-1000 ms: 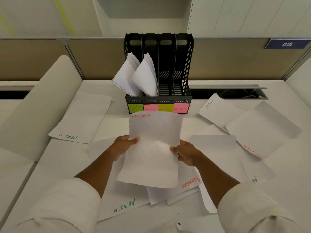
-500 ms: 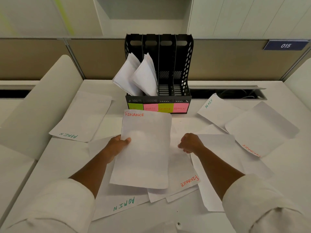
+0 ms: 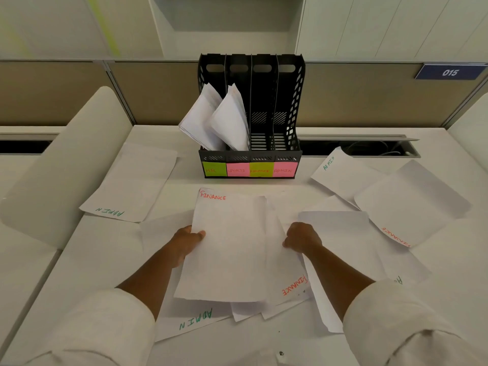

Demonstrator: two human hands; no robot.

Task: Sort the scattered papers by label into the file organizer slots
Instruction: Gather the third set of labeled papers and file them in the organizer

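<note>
A black file organizer (image 3: 288, 107) stands at the desk's back, its four slots tagged HR, SPORTS, FINANCE and ADMIN. Folded sheets (image 3: 229, 120) lean in the two left slots; the two right slots look empty. My left hand (image 3: 186, 240) grips the left edge of a sheet headed FINANCE (image 3: 229, 247), held low over the pile. My right hand (image 3: 301, 236), fingers curled, pinches the right edge of a second FINANCE sheet (image 3: 290, 273) lying just beneath.
Loose sheets cover the desk: an ADMIN sheet (image 3: 132, 186) at left, another (image 3: 195, 319) near the front, a third (image 3: 343, 175) at right, and a FINANCE sheet (image 3: 412, 204) beside it. A cable slot (image 3: 356, 147) runs behind the organizer.
My right hand let go of the held FINANCE sheet and dropped to the sheet beneath. The left hand lowered that sheet leftward towards the pile.
</note>
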